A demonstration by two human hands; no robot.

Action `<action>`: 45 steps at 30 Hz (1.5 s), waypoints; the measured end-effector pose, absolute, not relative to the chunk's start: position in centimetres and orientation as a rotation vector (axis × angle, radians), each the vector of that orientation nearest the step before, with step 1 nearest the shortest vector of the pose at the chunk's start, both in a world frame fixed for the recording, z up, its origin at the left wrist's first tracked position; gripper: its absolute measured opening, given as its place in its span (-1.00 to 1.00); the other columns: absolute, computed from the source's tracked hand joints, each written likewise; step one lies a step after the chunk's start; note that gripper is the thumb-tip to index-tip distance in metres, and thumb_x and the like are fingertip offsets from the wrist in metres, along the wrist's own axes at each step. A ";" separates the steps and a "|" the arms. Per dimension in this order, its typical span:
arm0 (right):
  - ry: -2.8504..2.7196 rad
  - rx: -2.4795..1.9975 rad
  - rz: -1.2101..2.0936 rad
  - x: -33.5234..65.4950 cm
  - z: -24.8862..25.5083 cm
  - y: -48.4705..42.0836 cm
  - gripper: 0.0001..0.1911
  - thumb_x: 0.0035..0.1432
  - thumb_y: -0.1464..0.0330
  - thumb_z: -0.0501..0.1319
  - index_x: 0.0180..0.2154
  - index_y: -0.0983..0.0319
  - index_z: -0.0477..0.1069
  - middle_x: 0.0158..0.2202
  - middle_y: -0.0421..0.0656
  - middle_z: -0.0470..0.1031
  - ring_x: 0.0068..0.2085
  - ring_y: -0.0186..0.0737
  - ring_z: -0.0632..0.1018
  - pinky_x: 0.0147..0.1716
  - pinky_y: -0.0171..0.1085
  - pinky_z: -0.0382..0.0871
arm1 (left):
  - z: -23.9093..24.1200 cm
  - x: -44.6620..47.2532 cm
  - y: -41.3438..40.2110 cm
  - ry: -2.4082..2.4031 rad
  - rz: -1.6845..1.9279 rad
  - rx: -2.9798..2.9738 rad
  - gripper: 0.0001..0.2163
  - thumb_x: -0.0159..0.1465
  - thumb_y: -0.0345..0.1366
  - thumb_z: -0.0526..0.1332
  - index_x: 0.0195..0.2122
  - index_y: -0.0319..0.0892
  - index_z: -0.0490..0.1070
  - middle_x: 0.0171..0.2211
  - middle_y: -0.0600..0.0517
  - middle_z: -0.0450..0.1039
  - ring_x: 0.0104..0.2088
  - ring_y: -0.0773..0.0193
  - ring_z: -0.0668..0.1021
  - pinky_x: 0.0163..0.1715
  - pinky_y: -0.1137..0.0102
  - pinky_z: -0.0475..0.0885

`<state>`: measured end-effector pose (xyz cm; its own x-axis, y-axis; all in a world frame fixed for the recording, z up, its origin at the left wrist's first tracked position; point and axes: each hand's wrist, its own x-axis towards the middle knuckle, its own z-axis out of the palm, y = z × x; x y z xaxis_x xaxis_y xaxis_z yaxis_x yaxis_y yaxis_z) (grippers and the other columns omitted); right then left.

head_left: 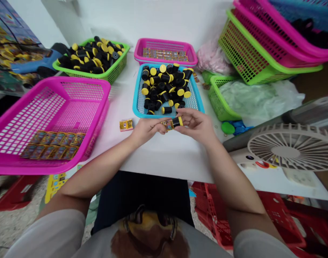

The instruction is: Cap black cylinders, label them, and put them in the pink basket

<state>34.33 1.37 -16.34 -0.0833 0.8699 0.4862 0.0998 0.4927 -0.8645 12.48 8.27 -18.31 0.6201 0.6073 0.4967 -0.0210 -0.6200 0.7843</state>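
Note:
Over the front rim of the blue basket (137, 94), a small black canister with a yellow end (178, 122) is held sideways between my hands. My left hand (147, 129) pinches a colourful printed wrapper (168, 124) at the canister's left end; whether it sits around the canister or only against it, I cannot tell. My right hand (197, 125) grips the yellow end between thumb and fingers. A small stack of similar printed wrappers (126, 125) lies on the table left of my left hand. Many more black canisters (165, 96) fill the blue basket.
At left, a large pink basket (99, 94) holds rows of wrapped canisters (53, 145). Behind are a green basket (110, 76) of canisters and a pink basket (138, 53) with wrapped pieces. Stacked baskets (250, 53), a plastic-bag-filled green basket (216, 102) and a fan (287, 150) stand right.

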 end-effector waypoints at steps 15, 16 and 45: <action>-1.615 -0.841 0.804 34.4 -16.9 1.4 -0.55 0.11 0.18 0.51 0.06 -0.02 0.59 -0.04 -0.19 0.58 -0.10 -0.29 0.66 -0.06 -0.22 0.65 | -19.5 13.4 8.0 0.335 0.986 1.699 -0.23 0.17 -0.16 0.52 0.39 -0.08 0.33 -0.12 -0.05 0.68 -0.21 0.19 0.70 -0.22 0.38 0.61; -1.594 -0.857 0.817 34.2 -17.1 1.5 -0.55 0.12 0.14 0.50 0.05 0.01 0.59 -0.05 -0.18 0.61 -0.08 -0.25 0.67 -0.05 -0.19 0.65 | -19.4 13.4 7.9 0.327 0.990 1.670 -0.23 0.16 -0.16 0.53 0.39 -0.07 0.33 -0.14 -0.04 0.68 -0.25 0.21 0.69 -0.25 0.38 0.61; -1.988 -0.949 -0.242 29.5 -19.3 -0.3 -0.47 0.20 0.36 0.28 0.19 0.03 0.26 0.05 -0.11 0.63 0.08 -0.01 0.61 0.07 0.06 0.50 | -18.9 13.5 7.1 0.115 0.576 1.406 -0.22 0.24 -0.34 0.33 0.45 -0.09 0.03 -0.51 0.17 0.48 -0.53 0.33 0.57 -0.50 0.45 0.43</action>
<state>29.49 -0.33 -19.28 -0.3078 0.5278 0.7916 0.7026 0.6872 -0.1850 13.54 7.05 -18.86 0.8584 0.4437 0.2573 -0.3115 0.0526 0.9488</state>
